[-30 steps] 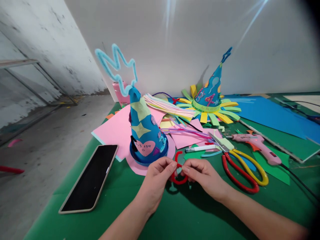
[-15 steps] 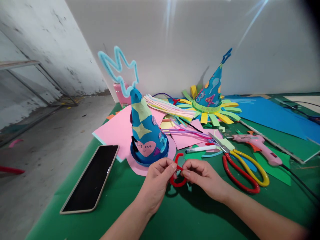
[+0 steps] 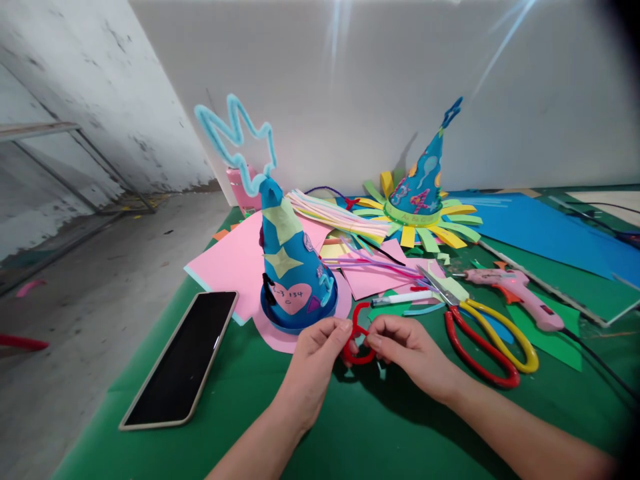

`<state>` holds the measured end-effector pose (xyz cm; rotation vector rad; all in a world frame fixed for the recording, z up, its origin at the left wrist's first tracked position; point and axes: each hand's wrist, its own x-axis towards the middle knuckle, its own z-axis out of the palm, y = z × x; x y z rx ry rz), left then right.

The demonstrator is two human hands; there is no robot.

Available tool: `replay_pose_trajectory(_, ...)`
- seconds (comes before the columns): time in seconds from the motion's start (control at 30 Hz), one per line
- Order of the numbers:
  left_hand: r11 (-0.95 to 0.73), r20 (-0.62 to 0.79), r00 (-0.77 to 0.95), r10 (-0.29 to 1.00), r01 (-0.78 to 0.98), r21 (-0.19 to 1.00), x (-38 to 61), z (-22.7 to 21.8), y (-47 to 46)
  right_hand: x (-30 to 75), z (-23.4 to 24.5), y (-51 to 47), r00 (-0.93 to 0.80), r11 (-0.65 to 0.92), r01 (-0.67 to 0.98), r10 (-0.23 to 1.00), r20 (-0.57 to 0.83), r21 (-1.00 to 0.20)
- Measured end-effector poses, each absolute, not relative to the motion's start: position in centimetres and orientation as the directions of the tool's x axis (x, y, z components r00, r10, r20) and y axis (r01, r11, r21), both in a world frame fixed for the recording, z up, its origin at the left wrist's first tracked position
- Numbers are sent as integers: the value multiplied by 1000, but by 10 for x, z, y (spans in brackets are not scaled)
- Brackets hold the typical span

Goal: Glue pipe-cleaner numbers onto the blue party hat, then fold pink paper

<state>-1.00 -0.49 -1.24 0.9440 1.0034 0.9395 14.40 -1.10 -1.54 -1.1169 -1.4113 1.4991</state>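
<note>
A red pipe cleaner [image 3: 361,361], bent into a curly shape with a loop at the bottom and a hook at the top, is pinched between my two hands. My left hand [image 3: 320,357] grips its left side with thumb and forefinger. On the other side my right hand [image 3: 407,350] pinches it, fingers curled. Just behind my left hand stands a blue paper cone hat [image 3: 295,267] with yellow stars, a pink heart and a light-blue pipe-cleaner crown shape [image 3: 273,143] on its tip. Scissors [image 3: 483,347] with red and yellow handles lie right of my right hand.
A phone [image 3: 183,360] lies at the left of the green table [image 3: 240,427]. A pink glue gun [image 3: 525,293] with a cord rests at the right. Behind are a second cone hat [image 3: 425,177], paper strips [image 3: 340,217], pink paper [image 3: 225,267], a marker [image 3: 403,298] and blue sheets [image 3: 550,233].
The red pipe cleaner has turned slightly in my fingers, and its upper hook sits a little higher and further right. Both hands keep their pinch. Nothing else on the table has moved.
</note>
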Motion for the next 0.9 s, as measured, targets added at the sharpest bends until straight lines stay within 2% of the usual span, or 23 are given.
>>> replay_pose_trajectory(0.13, 312, -269, 247, 931, -155, 937, -9, -11, -5, 145, -18, -11, -339, -58, 87, 937, -84, -995)
replay_pose_trajectory(0.27, 338, -288, 257, 923, -182, 923, -10, -12, -5, 149, -22, -9, -281, -15, 129, 958, -51, -992)
replay_pose_trajectory(0.5, 368, -311, 325, 893, -132, 920, -6, -13, -9, 140, -21, -10, -283, -86, -134, 958, -46, -987)
replay_pose_trajectory(0.7, 476, -348, 405, 846, -278, 834, -4, -12, -13, 139, -26, -9, -186, -215, -298, 969, -164, -930)
replay_pose_trajectory(0.9, 471, -381, 468, 797, -89, 877, -2, -15, -14, 142, -30, -6, -113, -240, -340, 970, -214, -909)
